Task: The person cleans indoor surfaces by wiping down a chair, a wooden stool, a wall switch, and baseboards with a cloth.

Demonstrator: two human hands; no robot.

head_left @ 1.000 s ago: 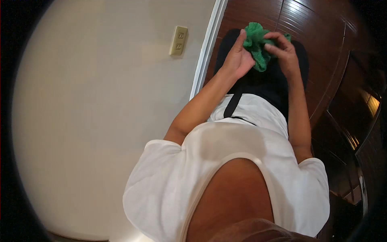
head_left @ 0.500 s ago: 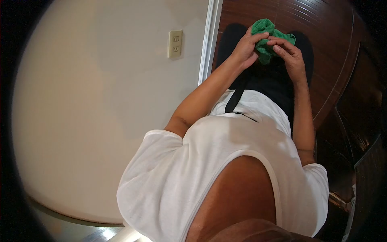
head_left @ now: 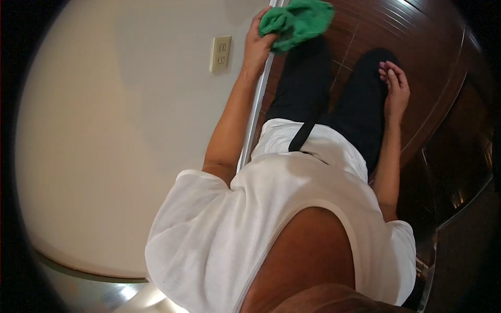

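Note:
My left hand point(head_left: 257, 48) grips a green cloth point(head_left: 305, 23) by its bunched near end, close to the wall's white baseboard. The cloth's other end spreads to the right, slightly blurred, above my left leg. Over by my right knee is my right hand point(head_left: 396, 88), held in the air with nothing in it. Its fingers are loosely bent and a little apart.
A beige wall point(head_left: 130, 130) with a power outlet point(head_left: 221, 53) runs along my left, edged by a white baseboard point(head_left: 255, 112). Under me is a dark brown wooden floor point(head_left: 347, 44). Dark, glossy panels point(head_left: 454, 151) stand on the right.
My hands have moved apart. The left one has carried the green cloth up and left toward the baseboard, while the right one has let go and shifted right. My legs have spread.

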